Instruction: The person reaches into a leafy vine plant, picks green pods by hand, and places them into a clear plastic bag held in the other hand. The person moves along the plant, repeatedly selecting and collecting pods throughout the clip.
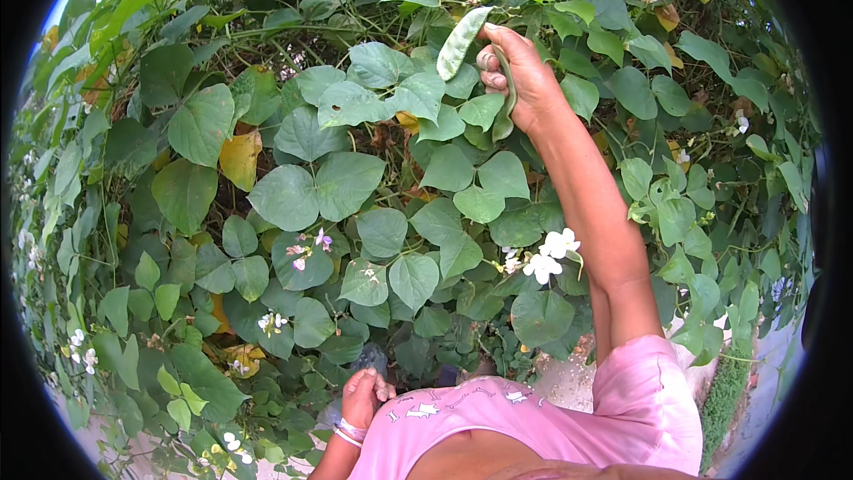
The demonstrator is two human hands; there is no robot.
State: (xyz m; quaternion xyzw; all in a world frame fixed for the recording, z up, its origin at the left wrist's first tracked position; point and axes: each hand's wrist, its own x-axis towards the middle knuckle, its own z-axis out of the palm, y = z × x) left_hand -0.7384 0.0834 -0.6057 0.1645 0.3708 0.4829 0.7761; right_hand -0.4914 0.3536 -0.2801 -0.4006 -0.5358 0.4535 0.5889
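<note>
My right hand (520, 71) is raised into the upper part of the vines, its fingers closed. Thumb and forefinger pinch a broad, flat, pale green bean pod (462, 43) at its upper end. A second, darker bean pod (504, 102) is tucked in the same hand and hangs down past the palm. Low down near my body, my left hand (364, 398) is closed, with bracelets at the wrist. It grips what looks like a thin, see-through plastic bag (370, 358), which shows behind the fingers; its contents cannot be made out.
Dense bean vines with broad green leaves (318, 187) fill most of the view. White flowers (549, 256) hang beside my right forearm, and small purple flowers (322, 240) sit left of the middle. Yellowed leaves (240, 160) are scattered among them. Pale ground (555, 378) shows at lower right.
</note>
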